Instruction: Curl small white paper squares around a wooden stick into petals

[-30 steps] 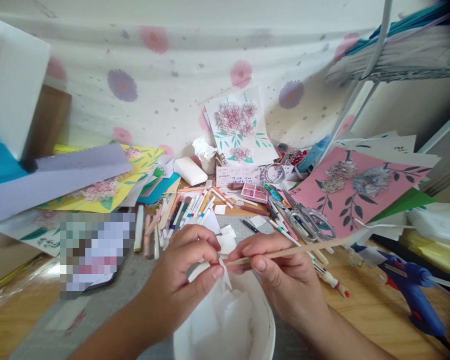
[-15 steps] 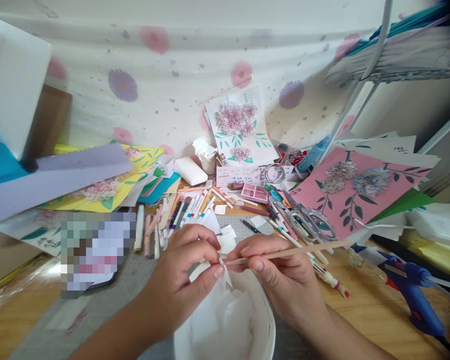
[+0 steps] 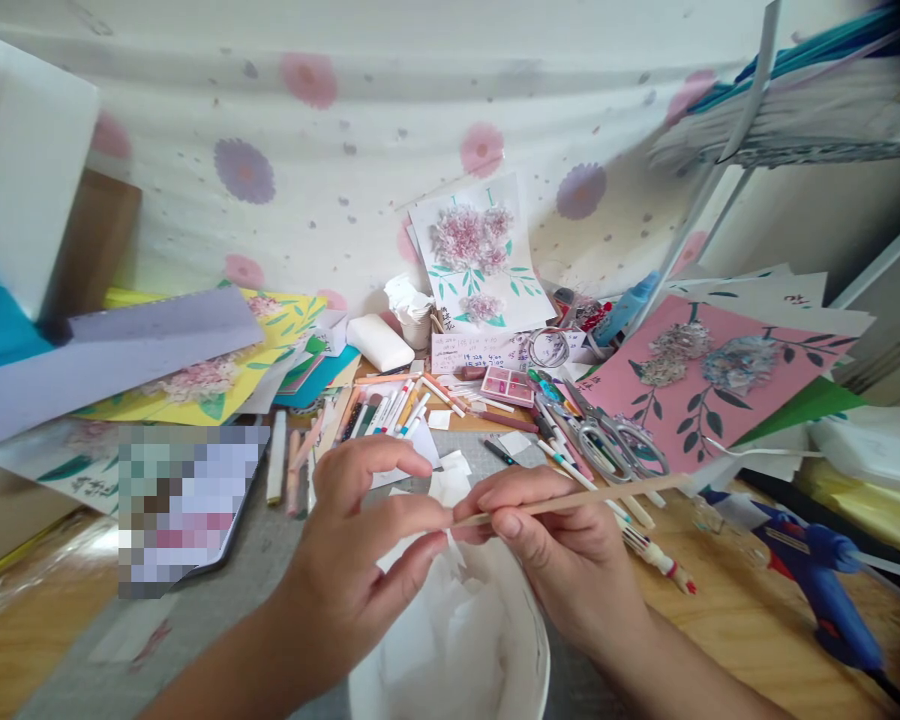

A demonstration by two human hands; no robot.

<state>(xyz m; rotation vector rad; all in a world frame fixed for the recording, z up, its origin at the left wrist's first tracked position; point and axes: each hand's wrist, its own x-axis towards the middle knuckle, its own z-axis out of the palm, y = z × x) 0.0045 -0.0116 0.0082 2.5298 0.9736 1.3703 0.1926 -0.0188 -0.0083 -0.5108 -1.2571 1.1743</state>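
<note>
My right hand (image 3: 562, 560) pinches a thin, flat wooden stick (image 3: 607, 492) between thumb and fingers, its long end pointing right. At the stick's left tip, my left hand (image 3: 367, 530) has thumb and index finger closed on a small white paper piece (image 3: 456, 552), partly hidden by the fingers. The left middle finger is lifted and bent away. Both hands are above the near rim area of a white tub (image 3: 544, 665), inside which lie several loose white paper pieces (image 3: 476, 630).
Markers (image 3: 390, 405), scissors (image 3: 607, 445) and a pink palette (image 3: 508, 385) crowd the table beyond. A blue glue gun (image 3: 832, 570) lies right, a phone (image 3: 217, 510) left. Flower pictures stand around: pink sheet (image 3: 750, 410), white sheet (image 3: 525, 290), yellow sheet (image 3: 135, 405).
My left middle finger has lifted away from the paper, and the left index finger has straightened toward the stick's tip. The right hand and stick stay nearly in place.
</note>
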